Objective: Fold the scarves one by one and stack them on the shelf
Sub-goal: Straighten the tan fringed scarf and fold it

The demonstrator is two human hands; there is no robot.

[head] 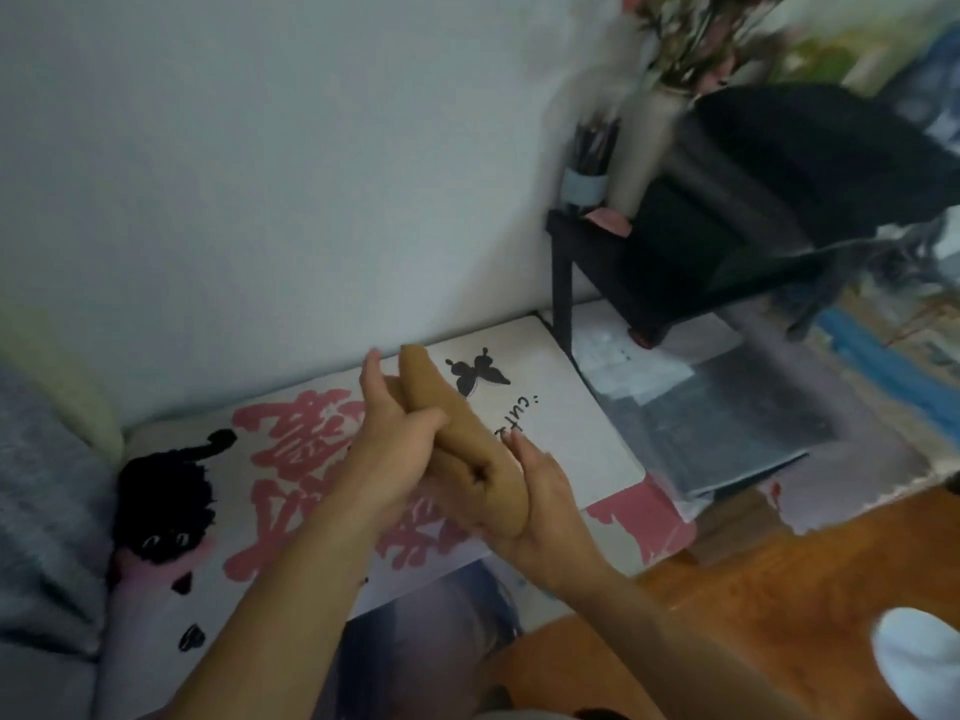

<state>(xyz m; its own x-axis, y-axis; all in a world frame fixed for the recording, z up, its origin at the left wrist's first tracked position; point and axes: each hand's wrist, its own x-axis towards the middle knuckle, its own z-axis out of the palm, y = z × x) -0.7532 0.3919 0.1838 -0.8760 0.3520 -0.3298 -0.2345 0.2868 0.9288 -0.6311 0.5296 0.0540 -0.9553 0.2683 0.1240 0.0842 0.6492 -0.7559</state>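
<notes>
"What did the person have on?"

"Very little that the camera caught. Both forearms were bare right up to the bottom edge of the view, with no sleeves or cuffs on them. The left hand (400, 439) and the right hand (540, 491) wore no gloves."

"Any rings, a watch, a bracelet?"

"None could be made out on the wrists or on the fingers (375, 377); the picture was soft, so anything small was beyond telling."

"And lower down?"

"Blue, denim-like trousers (431, 636) covered the legs between the forearms. A pale, whitish sock (919, 652) showed at the lower right corner."
</notes>
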